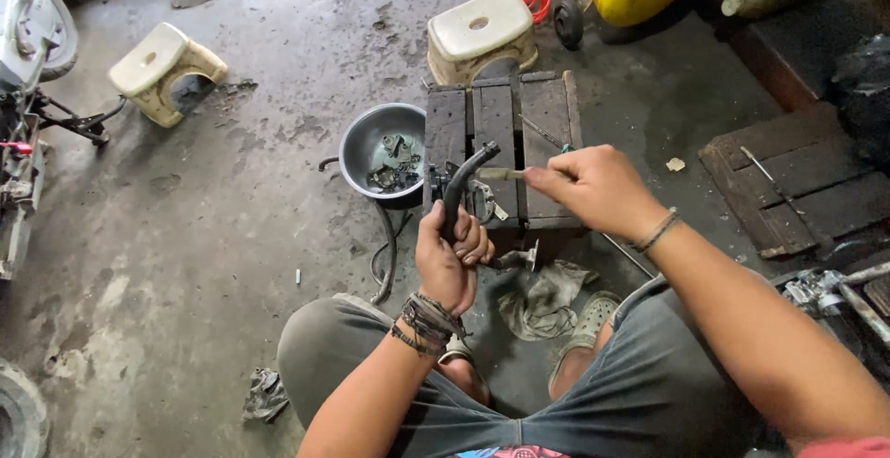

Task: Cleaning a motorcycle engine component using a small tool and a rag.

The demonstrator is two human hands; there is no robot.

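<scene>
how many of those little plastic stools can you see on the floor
2. One cream stool lies tipped at the upper left of the floor; the other stool stands upright just beyond the dark wooden block. More may sit outside the view.

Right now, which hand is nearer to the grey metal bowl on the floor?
Left. The left hand grips a black hose just below-right of the bowl; the right hand is farther right, over the wooden crate.

I am holding the black curved hose [461, 180] upright at frame centre; I am pressing the thin pale tool [501, 173] horizontally against its upper end.
</scene>
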